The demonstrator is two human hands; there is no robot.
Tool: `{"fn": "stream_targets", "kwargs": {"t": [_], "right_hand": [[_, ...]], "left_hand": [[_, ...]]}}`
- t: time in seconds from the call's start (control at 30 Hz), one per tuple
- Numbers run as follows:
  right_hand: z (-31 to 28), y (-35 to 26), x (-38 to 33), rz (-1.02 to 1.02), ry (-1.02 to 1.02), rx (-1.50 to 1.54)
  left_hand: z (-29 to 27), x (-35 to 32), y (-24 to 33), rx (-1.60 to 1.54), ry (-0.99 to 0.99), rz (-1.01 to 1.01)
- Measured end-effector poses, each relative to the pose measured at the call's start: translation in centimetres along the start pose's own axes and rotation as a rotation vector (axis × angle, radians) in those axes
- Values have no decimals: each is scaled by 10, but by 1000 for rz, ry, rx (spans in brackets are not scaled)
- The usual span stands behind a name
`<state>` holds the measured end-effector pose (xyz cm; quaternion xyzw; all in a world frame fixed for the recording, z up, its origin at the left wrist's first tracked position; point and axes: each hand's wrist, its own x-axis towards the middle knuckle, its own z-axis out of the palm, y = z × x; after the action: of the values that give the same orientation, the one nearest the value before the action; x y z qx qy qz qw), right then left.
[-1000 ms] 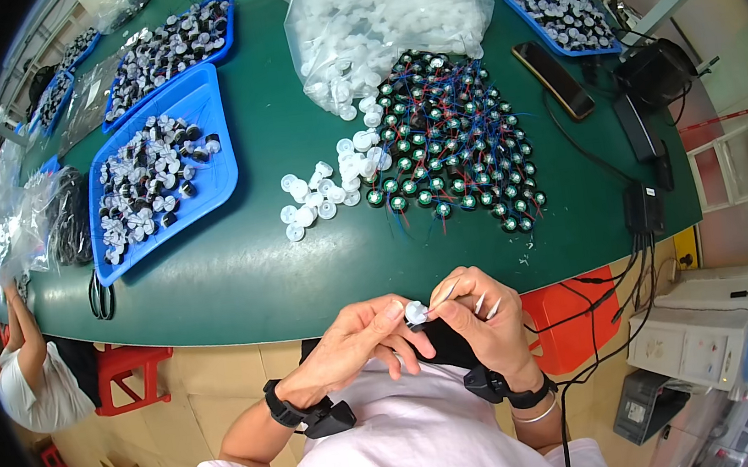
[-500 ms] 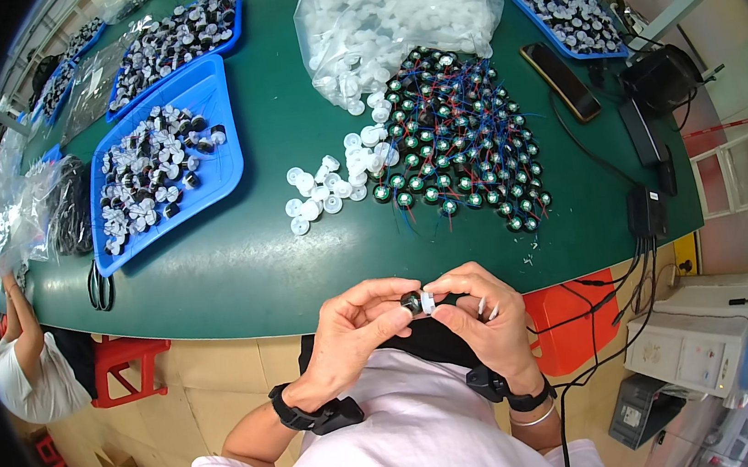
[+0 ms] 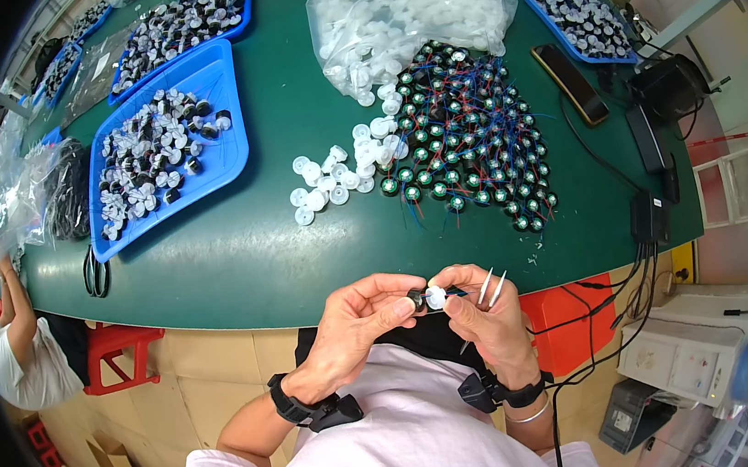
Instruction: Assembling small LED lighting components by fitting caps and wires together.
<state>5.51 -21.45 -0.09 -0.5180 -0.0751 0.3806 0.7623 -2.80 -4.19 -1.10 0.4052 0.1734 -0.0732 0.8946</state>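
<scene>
In front of my body, just off the table's near edge, my left hand (image 3: pixel 353 328) pinches a small black round component (image 3: pixel 416 299) between thumb and fingertips. My right hand (image 3: pixel 488 327) grips a white plastic cap (image 3: pixel 436 297) right beside it, its round face showing. Whether the two parts touch is hard to make out. A pair of tweezers (image 3: pixel 494 286) is tucked in the right hand, its two pale tips sticking up past the fingers. Thin dark wires seem to run from the cap to the right fingers.
On the green table (image 3: pixel 295 270) lie loose white caps (image 3: pixel 327 183), wired round components (image 3: pixel 464 131) and a bag of caps (image 3: pixel 413 8). Blue trays of parts (image 3: pixel 233 171) stand left, a phone (image 3: pixel 571 82) right. A co-worker (image 3: pixel 33 355) sits at far left.
The white cap has turned so its round face shows. The tweezers' tips now stick up higher from my right hand. The left hand keeps hold of the black component.
</scene>
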Motion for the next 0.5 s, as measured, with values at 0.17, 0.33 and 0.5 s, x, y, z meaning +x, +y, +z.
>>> {"fn": "stream_targets", "kwargs": {"t": [0.17, 0.33, 0.5], "right_hand": [[0, -2, -1, -25, -4, -68], [6, -4, -3, -131, 23, -248], [10, -1, -4, -251, 86, -443]], "left_hand": [[1, -1, 2, 13, -12, -4], [0, 1, 2, 24, -15, 9], [-1, 2, -5, 44, 0, 61]]}}
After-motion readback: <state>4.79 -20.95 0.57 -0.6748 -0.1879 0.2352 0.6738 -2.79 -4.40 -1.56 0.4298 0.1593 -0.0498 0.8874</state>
